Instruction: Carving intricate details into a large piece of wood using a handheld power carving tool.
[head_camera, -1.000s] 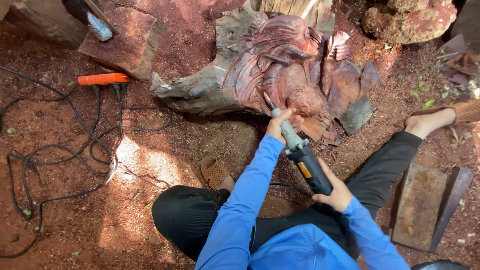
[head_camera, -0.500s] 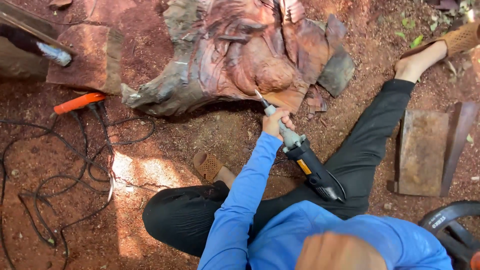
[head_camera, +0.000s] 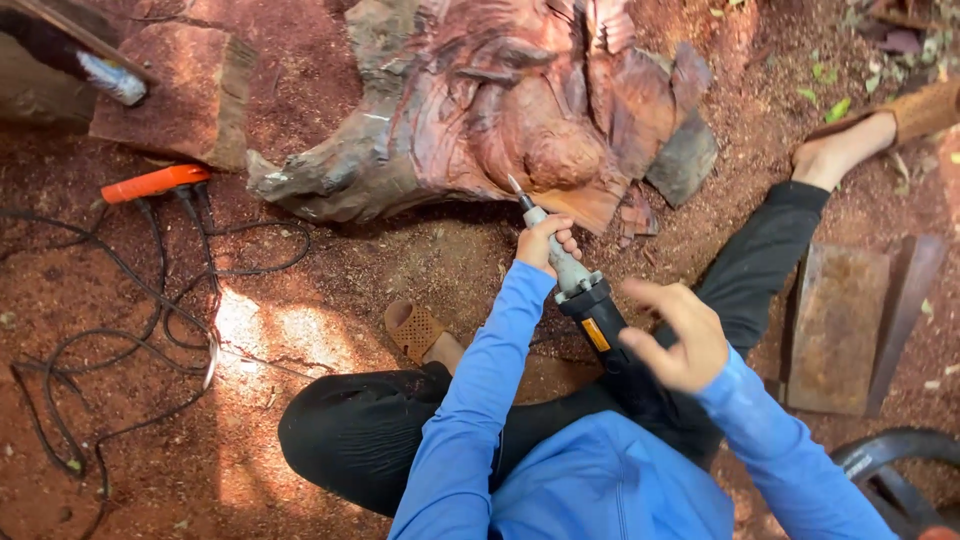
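A large reddish carved wood piece (head_camera: 500, 110) lies on the sawdust-covered ground ahead of me. My left hand (head_camera: 545, 243) grips the grey metal neck of a black rotary carving tool (head_camera: 590, 305), whose pointed bit rests near the lower edge of the carving. My right hand (head_camera: 675, 335) hovers just right of the tool's black body, fingers spread, not touching it. I sit cross-legged in black trousers and blue sleeves.
An orange power strip (head_camera: 155, 182) with tangled black cables (head_camera: 120, 340) lies at left. A wood block (head_camera: 175, 95) sits upper left, flat boards (head_camera: 840, 325) at right, a black hose (head_camera: 890, 455) lower right, and a sandal (head_camera: 415, 330) by my knee.
My right hand has come off the tool's rear body and now floats beside it with fingers apart. The view has shifted nearer, and the carving sits higher in frame.
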